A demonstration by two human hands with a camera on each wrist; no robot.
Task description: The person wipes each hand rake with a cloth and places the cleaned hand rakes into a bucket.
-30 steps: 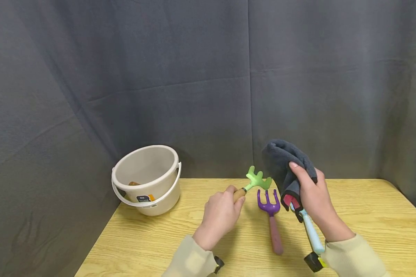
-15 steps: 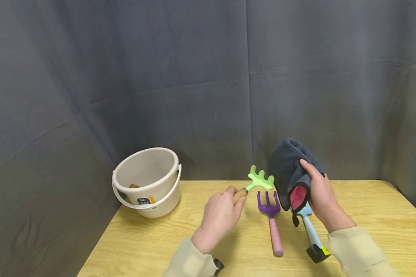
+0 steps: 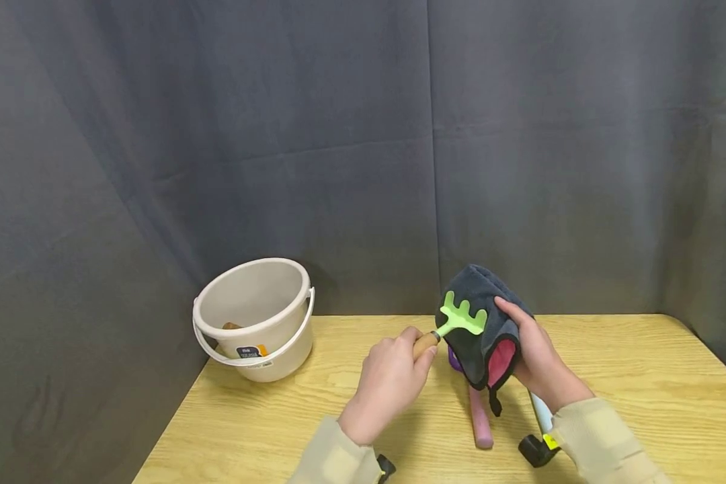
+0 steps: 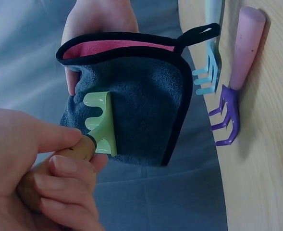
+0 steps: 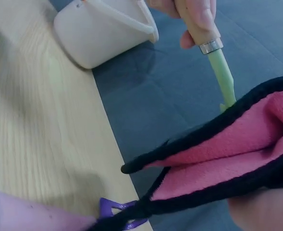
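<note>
The green rake point(image 3: 462, 317) has a smooth plastic head and a wooden handle with a metal ring. The cloth point(image 3: 480, 329) is soft fleece, matt. The bucket point(image 3: 253, 318) is glossy plastic; the table point(image 3: 641, 376) is wood-grain.

Left hand point(image 3: 390, 383) holds green rake point(image 3: 462, 318) against grey cloth point(image 3: 480, 323) in right hand point(image 3: 535, 363), apparently touching

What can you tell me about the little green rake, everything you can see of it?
The rake is a small hand tool with a light green head of short blunt prongs, probably plastic, a thin green neck, a metal collar and a wooden handle. The left hand grips the handle and holds it in the air above the table, prongs up. Its head lies against the dark grey cloth with a pink lining, which the right hand holds.
</note>
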